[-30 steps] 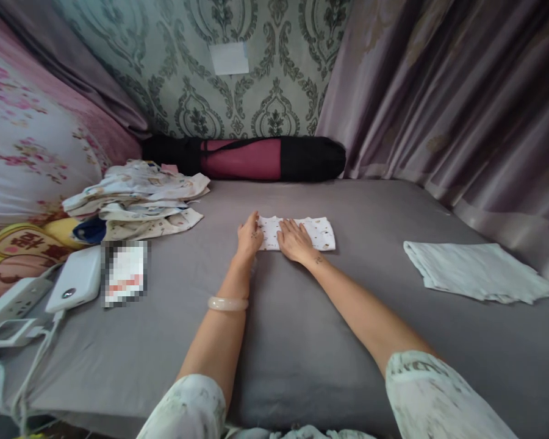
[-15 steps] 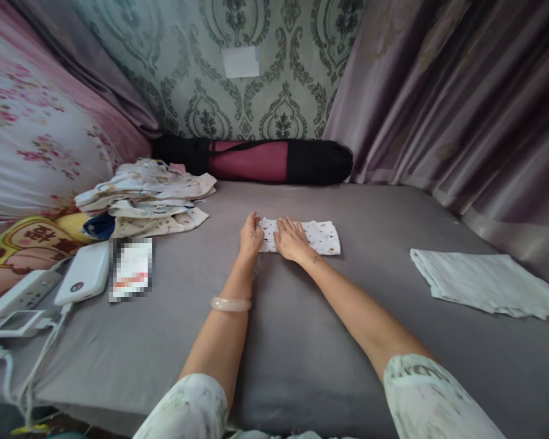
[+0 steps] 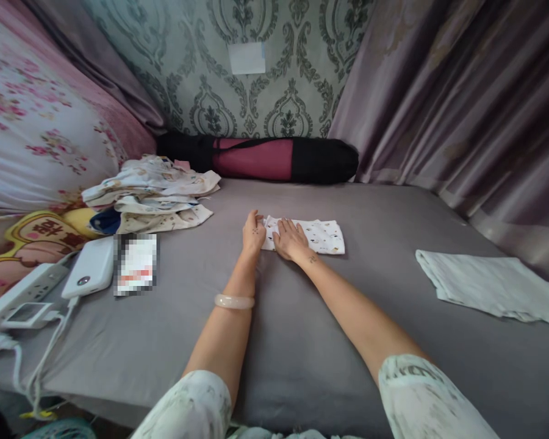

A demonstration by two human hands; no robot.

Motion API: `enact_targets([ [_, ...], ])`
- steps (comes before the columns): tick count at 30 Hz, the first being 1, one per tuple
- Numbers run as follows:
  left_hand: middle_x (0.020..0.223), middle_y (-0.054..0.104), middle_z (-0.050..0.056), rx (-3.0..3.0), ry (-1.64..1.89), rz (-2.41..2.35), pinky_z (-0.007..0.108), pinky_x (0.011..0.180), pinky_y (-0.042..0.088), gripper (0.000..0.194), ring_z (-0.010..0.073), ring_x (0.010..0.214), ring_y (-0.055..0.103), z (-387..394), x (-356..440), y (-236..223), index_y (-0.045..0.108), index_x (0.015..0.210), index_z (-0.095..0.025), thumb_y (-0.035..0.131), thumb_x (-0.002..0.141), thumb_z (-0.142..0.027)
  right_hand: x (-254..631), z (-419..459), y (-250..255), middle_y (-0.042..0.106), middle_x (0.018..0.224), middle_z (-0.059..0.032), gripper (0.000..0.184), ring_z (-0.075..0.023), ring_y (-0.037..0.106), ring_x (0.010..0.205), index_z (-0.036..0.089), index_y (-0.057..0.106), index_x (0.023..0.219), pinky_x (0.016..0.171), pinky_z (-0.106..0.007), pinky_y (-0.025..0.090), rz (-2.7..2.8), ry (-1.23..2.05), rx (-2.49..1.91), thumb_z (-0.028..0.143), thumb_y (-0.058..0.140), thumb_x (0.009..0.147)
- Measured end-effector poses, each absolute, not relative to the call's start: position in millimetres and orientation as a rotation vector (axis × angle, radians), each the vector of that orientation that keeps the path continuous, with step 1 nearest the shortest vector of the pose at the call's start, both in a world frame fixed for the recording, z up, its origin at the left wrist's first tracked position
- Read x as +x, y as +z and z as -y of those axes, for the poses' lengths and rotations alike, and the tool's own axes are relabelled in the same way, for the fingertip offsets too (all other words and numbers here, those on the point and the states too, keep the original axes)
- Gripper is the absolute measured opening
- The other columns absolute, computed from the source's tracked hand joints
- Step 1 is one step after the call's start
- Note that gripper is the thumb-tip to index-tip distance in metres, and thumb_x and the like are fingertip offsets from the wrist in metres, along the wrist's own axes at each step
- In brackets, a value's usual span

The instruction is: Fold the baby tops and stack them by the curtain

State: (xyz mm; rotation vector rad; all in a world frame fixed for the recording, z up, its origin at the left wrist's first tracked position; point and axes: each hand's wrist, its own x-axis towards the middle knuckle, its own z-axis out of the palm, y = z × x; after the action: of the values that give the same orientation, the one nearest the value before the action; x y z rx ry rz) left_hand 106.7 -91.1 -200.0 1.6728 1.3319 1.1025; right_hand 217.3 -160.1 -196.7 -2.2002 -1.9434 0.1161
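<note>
The white patterned cloth (image 3: 327, 235) lay folded on the grey sheet (image 3: 288, 341), the right hand (image 3: 293, 242) flat across it, fingers (image 3: 289, 231) outstretched, slightly apart, the left hand (image 3: 254, 234) at its left end, whether gripping I couldn't tell.

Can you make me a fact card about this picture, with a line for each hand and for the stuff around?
Left hand: the hand is at the left end of the spotted cloth; whether it grips is hard to tell
Right hand: the hand lies flat on top, fingers spread a little
Left arm: bracelet
Far left: clothes in a messy pile
Far right: white cloth, lying flat
Back: long bag by the wall
Underneath: grey sheet
</note>
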Motion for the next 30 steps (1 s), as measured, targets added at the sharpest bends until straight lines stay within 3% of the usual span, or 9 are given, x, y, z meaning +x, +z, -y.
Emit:
enact_targets([
  [5,0.115,0.068,0.014,1.544,1.191,-1.363,0.038,0.105,0.041,0.044,0.0208,0.115,0.059,84.9,106.2,-202.7,0.051,0.128,-0.014,0.037,0.086,-0.011,208.8,153.8,-185.8,0.032,0.153,-0.0167,0.057,-0.0274,0.023,0.143,0.004,0.036,0.145,0.116,-0.047,0.012,1.978,0.112,-2.149,0.034,0.025,0.098],
  [10,0.118,0.067,0.013,1.436,1.222,-1.393,0.037,0.103,0.042,0.045,0.0179,0.116,0.059,80.5,102.8,-206.1,0.047,0.13,-0.016,0.032,0.089,-0.012,184.2,144.6,-177.5,0.025,0.156,-0.0163,0.058,-0.0255,0.016,0.145,0.003,0.031,0.148,0.117,-0.045,0.009,2.053,0.142,-2.114,0.032,0.021,0.098],
  [22,0.12,0.066,0.013,1.461,1.228,-1.392,0.04,0.104,0.043,0.044,0.0202,0.117,0.059,84.0,101.8,-205.5,0.047,0.131,-0.017,0.033,0.09,-0.014,176.8,145.3,-182.7,0.019,0.158,-0.0159,0.061,-0.0256,0.014,0.146,0.003,0.024,0.15,0.117,-0.042,0.014,2.105,0.247,-2.121,0.029,0.028,0.095],
  [30,0.116,0.067,0.014,1.615,1.272,-1.318,0.038,0.103,0.043,0.043,0.0196,0.115,0.059,95.7,111.1,-193.1,0.048,0.13,-0.013,0.034,0.09,-0.013,212.1,165.4,-164.9,0.017,0.159,-0.0106,0.057,-0.0279,0.012,0.146,0.016,0.025,0.151,0.115,-0.057,0.006,1.994,0.235,-2.034,0.04,0.015,0.1],
])
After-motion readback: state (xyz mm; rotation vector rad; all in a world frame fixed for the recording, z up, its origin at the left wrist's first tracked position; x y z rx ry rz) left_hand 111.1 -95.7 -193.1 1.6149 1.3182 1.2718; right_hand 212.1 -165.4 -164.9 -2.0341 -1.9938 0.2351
